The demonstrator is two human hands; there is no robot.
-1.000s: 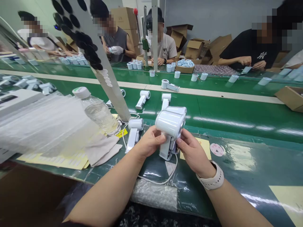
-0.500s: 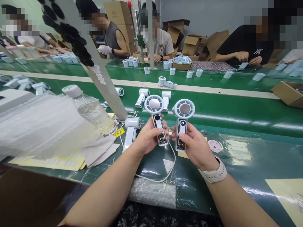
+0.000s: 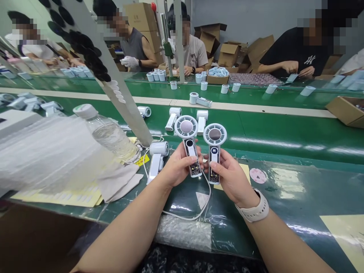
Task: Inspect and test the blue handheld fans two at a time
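My left hand [image 3: 178, 167] grips the handle of a white handheld fan [image 3: 188, 146] held upright, its round head facing me and its small screen dark. My right hand [image 3: 231, 175] grips a second white fan [image 3: 214, 149] beside it, also upright; its screen shows lit digits. The two fans stand side by side, almost touching. A white cable [image 3: 196, 212] runs from below the fans down over the green table edge. Another fan [image 3: 156, 161] lies flat just left of my left hand.
A water bottle [image 3: 109, 132] lies tilted at the left beside clear plastic bags [image 3: 42, 151], a grey cloth [image 3: 121, 180] and yellow sheets [image 3: 71, 195]. Several fans [image 3: 173, 116] lie on the green conveyor [image 3: 284, 129]. A slanted metal post [image 3: 119, 87] rises left. Other people work across the belt; a cardboard box [image 3: 345, 110] sits right.
A second ago both hands held the fans together with their heads turned away. I then separated them, one per hand, faces toward me. Since half a second ago the right fan moved slightly closer.
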